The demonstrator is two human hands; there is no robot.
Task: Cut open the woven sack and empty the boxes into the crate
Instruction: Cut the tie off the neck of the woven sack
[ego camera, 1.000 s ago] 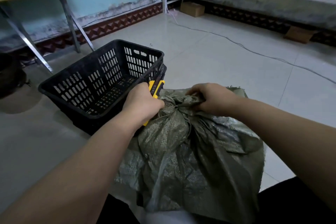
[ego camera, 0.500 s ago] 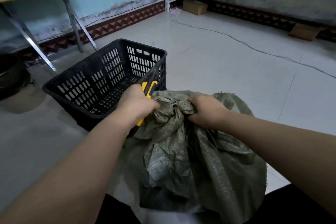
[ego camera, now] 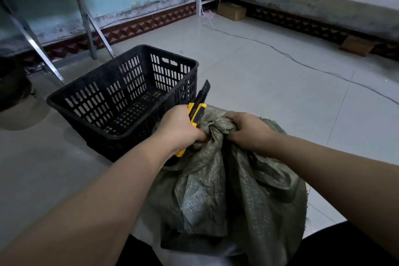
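tiled floor (ego camera: 269, 84), left hand (ego camera: 179, 127) gripping knife (ego camera: 197, 110), right hand (ego camera: 246, 129) clutching sack neck (ego camera: 216, 127)

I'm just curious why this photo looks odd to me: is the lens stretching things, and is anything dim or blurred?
Head view: the wide lens makes both forearms loom large toward the bottom corners; light is dim and soft, the floor left of the crate in dull shade, no hard glare; the left hand gripping the knife and the right hand gripping the sack look fairly sharp.
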